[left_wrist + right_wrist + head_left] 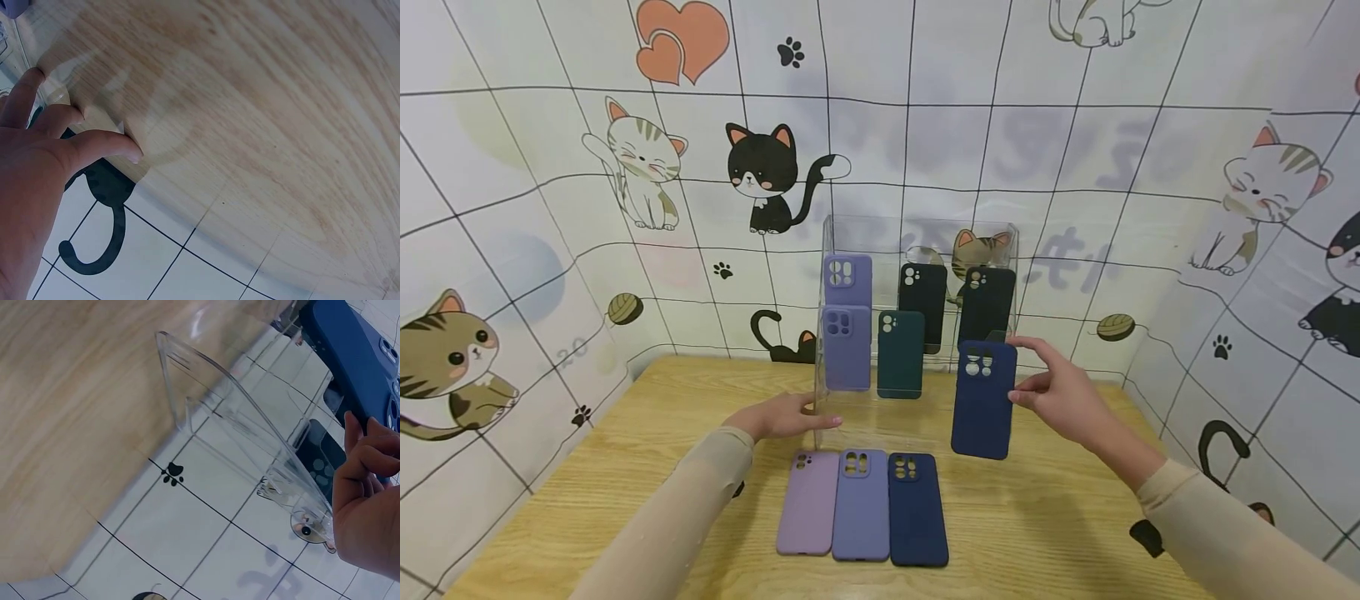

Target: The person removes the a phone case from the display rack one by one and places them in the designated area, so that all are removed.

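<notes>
My right hand (1063,396) pinches a dark blue phone case (983,408) by its right edge, upright before the right end of a clear stepped display stand (917,429). The same blue case (350,356) shows edge-on in the right wrist view, over the stand's clear side (237,387). My left hand (782,417) grips the stand's lower left side, its thumb across the front. Standing on the stand are two lavender phone cases (847,350) at left, a dark green phone case (900,358) mid-front, and two black phone cases (922,296) on the rear step.
Three phone cases lie side by side on the wooden table (1037,533) before the stand: a pinkish purple case (808,504), a lavender case (861,512) and a dark blue case (919,517). A tiled backdrop (910,150) with cartoon cats rises behind and at both sides.
</notes>
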### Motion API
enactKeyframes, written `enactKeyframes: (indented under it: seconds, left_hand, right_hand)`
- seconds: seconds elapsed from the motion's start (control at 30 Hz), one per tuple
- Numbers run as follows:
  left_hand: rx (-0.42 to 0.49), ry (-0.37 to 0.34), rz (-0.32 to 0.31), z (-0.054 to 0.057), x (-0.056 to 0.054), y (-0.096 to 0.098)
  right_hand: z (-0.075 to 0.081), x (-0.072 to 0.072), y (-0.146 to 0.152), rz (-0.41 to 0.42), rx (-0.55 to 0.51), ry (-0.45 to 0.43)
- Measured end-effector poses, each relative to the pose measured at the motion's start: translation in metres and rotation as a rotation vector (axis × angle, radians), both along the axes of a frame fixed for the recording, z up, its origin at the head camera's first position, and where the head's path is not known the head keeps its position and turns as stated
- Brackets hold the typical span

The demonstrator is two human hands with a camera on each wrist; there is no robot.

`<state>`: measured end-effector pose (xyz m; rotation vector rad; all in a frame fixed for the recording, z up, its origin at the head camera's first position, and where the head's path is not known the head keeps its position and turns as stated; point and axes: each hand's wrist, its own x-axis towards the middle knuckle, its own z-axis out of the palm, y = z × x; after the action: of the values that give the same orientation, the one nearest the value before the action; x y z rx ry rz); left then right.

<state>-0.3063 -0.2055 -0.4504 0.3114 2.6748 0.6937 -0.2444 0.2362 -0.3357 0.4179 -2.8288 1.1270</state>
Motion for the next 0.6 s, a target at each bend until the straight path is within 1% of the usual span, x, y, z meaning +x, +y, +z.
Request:
enactKeyframes:
  seconds: [0.2, 0.43, 0.6]
  left_hand:
    - [0.004, 0.001, -0.002, -0.001, -0.002, -0.001]
    - [0.006, -0.001, -0.002, 0.001, -0.001, -0.001]
    - [0.000, -0.002, -0.001, 0.001, -0.001, -0.001]
  right_hand:
    - [-0.016, 0.005, 0.005, 0.018, -0.029, -0.106]
    - [-0.033, 0.014, 0.003, 0.050, -0.063, -0.196]
    - [-0.043, 0.019, -0.001, 0.050, -0.061, -0.246]
